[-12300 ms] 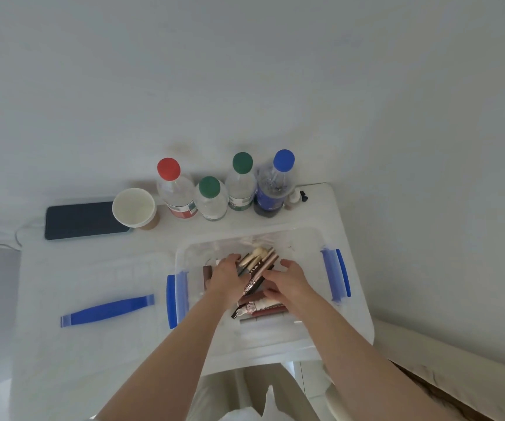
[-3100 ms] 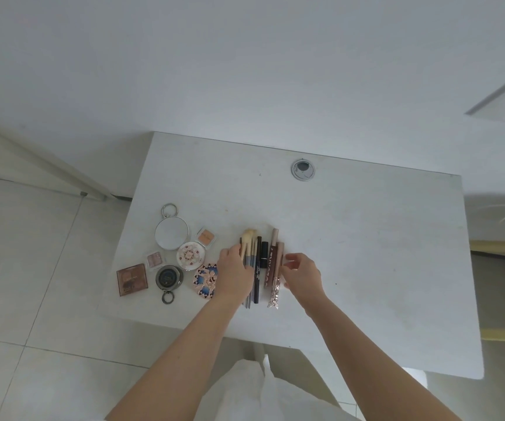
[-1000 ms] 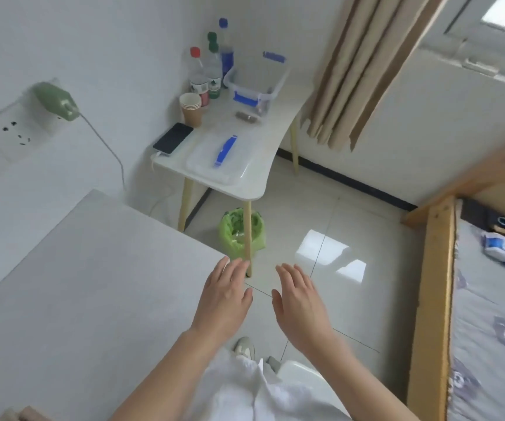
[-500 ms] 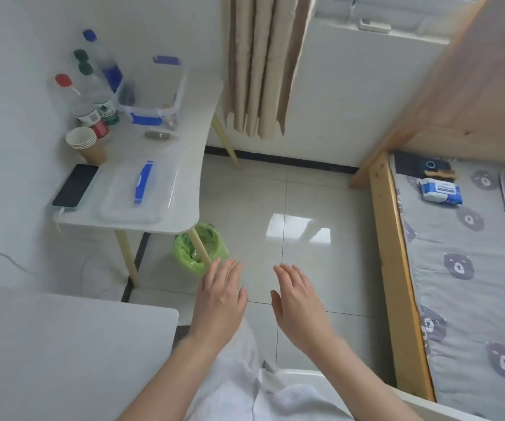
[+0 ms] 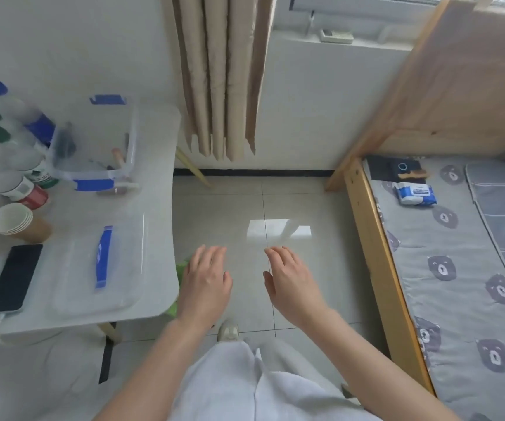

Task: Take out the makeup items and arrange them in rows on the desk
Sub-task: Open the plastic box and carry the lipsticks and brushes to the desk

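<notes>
My left hand (image 5: 204, 284) and my right hand (image 5: 290, 282) hang in front of me over the tiled floor, fingers straight and holding nothing. To the left stands a small white side table (image 5: 157, 165) with a clear plastic box (image 5: 93, 144) with blue clips on it. A few makeup items lie inside the box, among them a dark tube (image 5: 64, 144) and a pinkish stick (image 5: 119, 156). Another item (image 5: 117, 189) lies on the table beside the box. The box's clear lid (image 5: 102, 262) with a blue handle lies nearer to me. The desk is out of view.
Several capped bottles (image 5: 17, 165), stacked paper cups (image 5: 14, 221) and a black phone (image 5: 14, 278) sit at the table's left. A green bin (image 5: 181, 268) peeks out under the table edge. Beige curtains (image 5: 221, 74) hang ahead. A wooden bed (image 5: 372, 244) with a grey mattress fills the right.
My view has swung from the desk with the laid-out makeup towards the side table, which is now closer. Both hands stay empty and open in front of me.
</notes>
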